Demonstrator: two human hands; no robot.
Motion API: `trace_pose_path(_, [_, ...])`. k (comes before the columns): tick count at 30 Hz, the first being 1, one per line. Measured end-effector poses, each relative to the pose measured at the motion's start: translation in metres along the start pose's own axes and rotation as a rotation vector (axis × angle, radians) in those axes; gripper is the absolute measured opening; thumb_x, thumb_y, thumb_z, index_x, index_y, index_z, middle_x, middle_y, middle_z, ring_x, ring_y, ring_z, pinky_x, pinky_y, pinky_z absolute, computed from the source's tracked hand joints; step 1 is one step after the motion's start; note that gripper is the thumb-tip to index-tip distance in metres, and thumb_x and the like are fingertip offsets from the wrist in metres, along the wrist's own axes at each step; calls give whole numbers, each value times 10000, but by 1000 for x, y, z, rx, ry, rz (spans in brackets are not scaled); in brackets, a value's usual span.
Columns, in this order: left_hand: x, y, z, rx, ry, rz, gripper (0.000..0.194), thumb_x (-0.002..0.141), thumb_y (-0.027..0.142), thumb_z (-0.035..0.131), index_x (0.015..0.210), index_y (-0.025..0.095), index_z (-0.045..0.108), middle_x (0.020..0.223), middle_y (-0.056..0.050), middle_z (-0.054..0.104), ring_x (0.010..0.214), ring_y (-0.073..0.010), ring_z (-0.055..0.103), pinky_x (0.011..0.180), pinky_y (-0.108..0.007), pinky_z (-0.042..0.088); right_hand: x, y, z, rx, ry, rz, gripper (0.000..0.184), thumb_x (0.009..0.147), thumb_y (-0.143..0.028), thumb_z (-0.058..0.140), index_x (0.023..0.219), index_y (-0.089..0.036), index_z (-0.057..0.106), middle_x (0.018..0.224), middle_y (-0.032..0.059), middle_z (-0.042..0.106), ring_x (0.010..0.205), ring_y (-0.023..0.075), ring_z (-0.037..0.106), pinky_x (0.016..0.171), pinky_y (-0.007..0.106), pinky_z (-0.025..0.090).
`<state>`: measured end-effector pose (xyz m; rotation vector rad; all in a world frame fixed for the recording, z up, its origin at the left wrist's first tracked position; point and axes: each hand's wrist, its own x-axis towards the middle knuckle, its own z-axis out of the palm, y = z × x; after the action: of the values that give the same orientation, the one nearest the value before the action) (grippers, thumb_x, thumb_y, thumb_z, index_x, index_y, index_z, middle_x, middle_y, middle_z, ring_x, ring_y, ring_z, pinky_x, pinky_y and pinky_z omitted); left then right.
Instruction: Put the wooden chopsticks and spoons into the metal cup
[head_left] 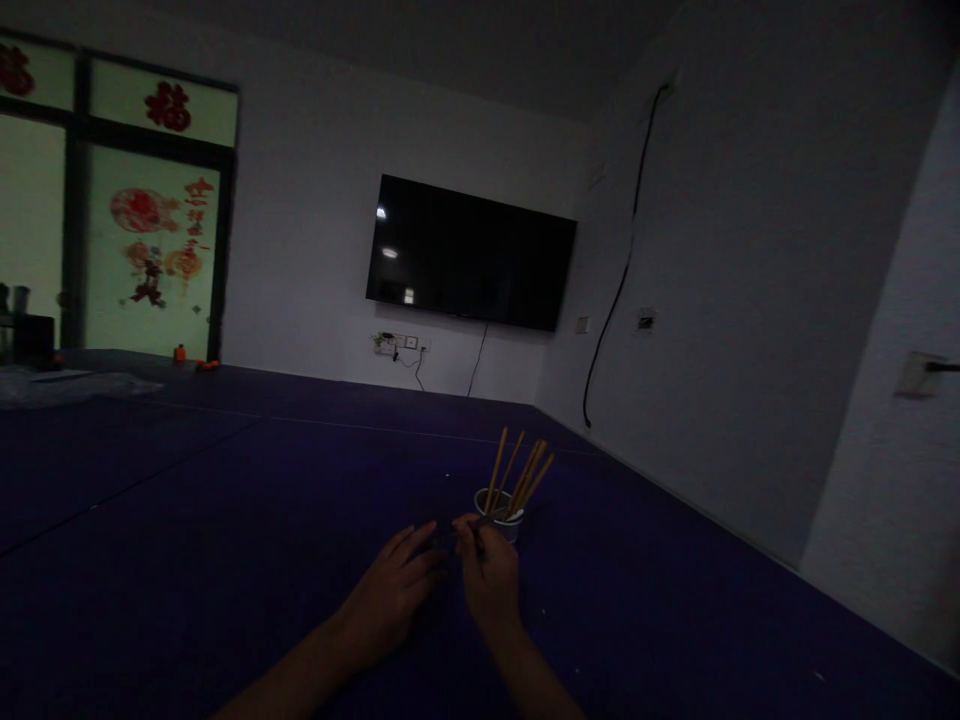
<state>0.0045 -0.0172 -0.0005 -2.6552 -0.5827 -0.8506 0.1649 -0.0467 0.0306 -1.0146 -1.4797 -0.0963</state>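
Observation:
My left hand (pixel 394 590) is low over the dark blue surface, its fingers stretched out toward my right hand (pixel 491 575). The right hand is closed in a pinch, with thumb and forefinger together. Something small and dark shows between the two hands, but it is too dim to name. Just behind the right hand stands a small round cup (pixel 507 528) with a pale rim, partly hidden by the fingers. Several thin wooden sticks (pixel 531 478) lean out of it, tilted mostly to the right.
The wide blue surface (pixel 300 470) runs to the walls. A black television (pixel 472 255) hangs at the back above sockets (pixel 405 343) and cables. A black cable (pixel 619 285) trails down the right wall. At the far left lies clear plastic wrap (pixel 82 385), near small orange objects (pixel 180 353).

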Motion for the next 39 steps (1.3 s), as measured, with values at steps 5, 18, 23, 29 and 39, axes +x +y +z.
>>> trace_pose_path(5, [1, 2, -2, 75, 1, 31, 467, 777, 25, 403, 1195, 194, 529, 1353, -51, 484, 1358, -263, 227, 1065, -478, 309, -1, 3, -1, -8, 28, -8, 410, 904, -477, 382, 742, -189, 625, 585, 12, 615, 505, 137, 557, 518, 234, 427])
trace_pose_path(18, [-4, -9, 9, -47, -31, -188, 343, 822, 87, 414, 1097, 213, 576, 1160, -67, 622, 1235, -221, 440, 1056, -498, 292, 11, 12, -22, -8, 295, 210, 465, 852, -576, 411, 758, -166, 608, 621, 38, 624, 570, 172, 581, 555, 255, 418])
trace_pose_path(23, [-5, -8, 9, -55, -28, -194, 322, 827, 102, 422, 1082, 231, 572, 1080, -42, 648, 1195, -203, 473, 1063, -464, 291, 20, 14, -30, -43, 368, 273, 482, 838, -606, 405, 781, -170, 603, 658, 58, 663, 610, 196, 614, 594, 274, 428])
trace_pose_path(29, [-5, -5, 4, -105, -38, -221, 251, 847, 152, 425, 1017, 236, 590, 1021, -28, 657, 1146, -199, 498, 1048, -456, 308, 23, 24, -29, -83, 308, 354, 481, 820, -625, 405, 750, -189, 597, 684, 73, 689, 652, 211, 638, 596, 267, 413])
trace_pose_path(39, [-6, -5, 6, -148, -7, -228, 212, 833, 151, 436, 956, 219, 594, 998, -48, 652, 1101, -207, 520, 990, -428, 380, 23, 38, -28, -266, 205, 410, 547, 846, -625, 324, 759, -188, 639, 641, 68, 671, 580, 196, 606, 521, 249, 347])
